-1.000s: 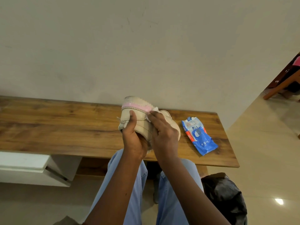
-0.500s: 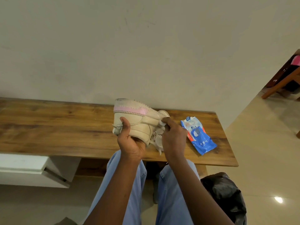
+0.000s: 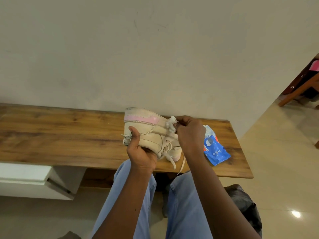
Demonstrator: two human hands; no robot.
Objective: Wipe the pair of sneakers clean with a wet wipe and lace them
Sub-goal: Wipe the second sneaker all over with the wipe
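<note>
A left hand (image 3: 140, 152) grips a cream sneaker (image 3: 148, 133) above a wooden table (image 3: 60, 135) while the right hand (image 3: 190, 133) presses a crumpled wipe (image 3: 170, 125) against it, beside a blue packet (image 3: 214, 150).

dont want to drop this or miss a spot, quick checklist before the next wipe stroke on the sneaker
1. Left hand grip on the sneaker: ok, thumb across its side, shoe held sole-up above the wooden table.
2. Wet wipe: ok, pinched in the right hand and bunched against the shoe near the sole.
3. Sole edge clean: not ok, dark scuff at its left end.
4. Laces: not ok, loose ends dangle.
5. Wipes pack: ok, on the table beside the right hand.
6. Second sneaker: cannot tell, not clearly in view.
</note>
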